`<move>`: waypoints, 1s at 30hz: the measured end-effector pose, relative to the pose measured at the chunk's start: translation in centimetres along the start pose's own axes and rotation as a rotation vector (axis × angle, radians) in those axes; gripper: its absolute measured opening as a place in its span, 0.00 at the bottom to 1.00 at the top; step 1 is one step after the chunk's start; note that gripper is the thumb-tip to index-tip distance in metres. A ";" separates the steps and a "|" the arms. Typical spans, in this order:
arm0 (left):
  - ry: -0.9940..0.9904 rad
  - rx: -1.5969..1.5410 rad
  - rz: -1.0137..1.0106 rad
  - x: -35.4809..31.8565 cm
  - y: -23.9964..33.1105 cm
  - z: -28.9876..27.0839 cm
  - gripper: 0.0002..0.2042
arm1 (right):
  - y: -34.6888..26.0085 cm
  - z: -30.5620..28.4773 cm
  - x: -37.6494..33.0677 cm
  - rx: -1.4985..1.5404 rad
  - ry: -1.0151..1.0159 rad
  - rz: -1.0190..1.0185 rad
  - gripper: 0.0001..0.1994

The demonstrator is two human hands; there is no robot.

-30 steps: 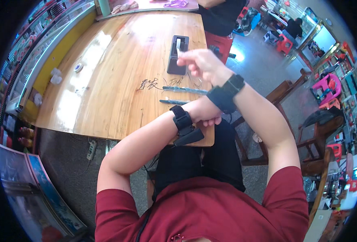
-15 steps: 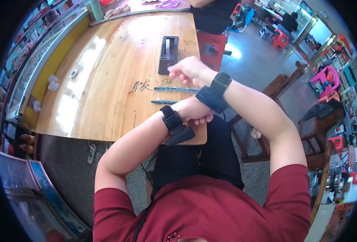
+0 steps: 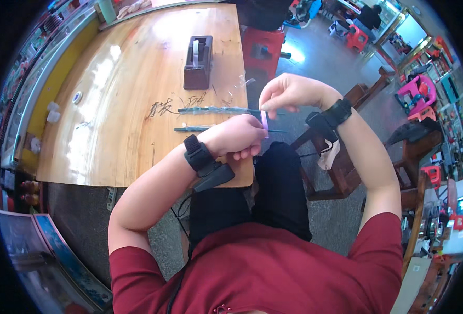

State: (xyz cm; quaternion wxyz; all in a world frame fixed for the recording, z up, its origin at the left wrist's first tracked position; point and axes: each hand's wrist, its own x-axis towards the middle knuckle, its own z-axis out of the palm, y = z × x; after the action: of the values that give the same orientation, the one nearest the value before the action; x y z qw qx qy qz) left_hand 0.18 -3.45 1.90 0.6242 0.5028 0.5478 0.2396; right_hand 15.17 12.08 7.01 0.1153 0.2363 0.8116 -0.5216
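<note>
My right hand [image 3: 289,93] is raised off the table's right edge, thumb and fingertips pinched on a narrow strip of clear tape [image 3: 265,121]. The strip hangs down, glinting pink, and its lower end reaches the fingers of my left hand [image 3: 239,135]. Those fingers are curled, and what they grip is hidden. Under or behind the left hand runs a thin dark stick [image 3: 189,129], its far end showing past my fingers. A second dark stick [image 3: 210,110], with clear film around it, lies parallel just beyond. Further off stands a black tape dispenser [image 3: 197,65].
Handwriting marks the wooden table [image 3: 132,141] beside the sticks. A clear scrap of film [image 3: 242,82] lies at its right edge. A small tape roll [image 3: 77,97] and white crumpled bits [image 3: 53,111] sit left. Red stools [image 3: 263,49] and a wooden chair [image 3: 341,167] stand right.
My right hand has moved right, away from the dispenser, and the tape strip now shows in its fingers. My left hand has shifted slightly up and left. The view has shifted a little.
</note>
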 end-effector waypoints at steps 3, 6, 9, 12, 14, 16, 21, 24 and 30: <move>0.006 -0.018 -0.007 -0.3 0.2 0.1 0.11 | 0.3 0.7 0.3 -0.111 -0.028 0.039 0.10; -0.016 -0.046 0.009 -0.1 -0.2 0.0 0.12 | 0.2 0.8 0.5 -0.202 -0.048 0.084 0.09; -0.028 -0.033 -0.009 0.0 0.1 0.1 0.12 | 0.5 0.6 0.8 -0.270 -0.042 0.044 0.09; 0.007 -0.050 -0.003 -0.3 0.2 0.2 0.13 | 0.1 0.6 1.0 -0.335 -0.064 0.032 0.09; 0.009 -0.052 -0.010 -0.4 0.3 0.2 0.13 | -0.2 0.7 1.2 -0.400 -0.082 -0.004 0.10; 0.012 -0.054 -0.017 -0.3 0.3 0.3 0.13 | -0.1 0.6 1.5 -0.418 -0.088 0.009 0.10; -0.009 -0.031 -0.038 -0.3 0.4 0.3 0.12 | -0.8 0.9 1.3 -0.463 -0.063 0.058 0.10; 0.007 -0.005 -0.037 -0.4 0.3 0.3 0.12 | -2.0 1.6 0.8 -0.552 -0.018 0.080 0.14; 0.044 0.016 -0.037 -0.4 0.6 0.6 0.15 | 0.2 0.7 1.2 -0.833 0.213 -0.079 0.23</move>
State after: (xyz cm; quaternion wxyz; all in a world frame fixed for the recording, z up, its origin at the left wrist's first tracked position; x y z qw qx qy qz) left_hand 0.72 -3.78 2.60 0.6121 0.4923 0.5726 0.2348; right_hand 14.22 11.85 6.04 0.0966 0.1908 0.9687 -0.1261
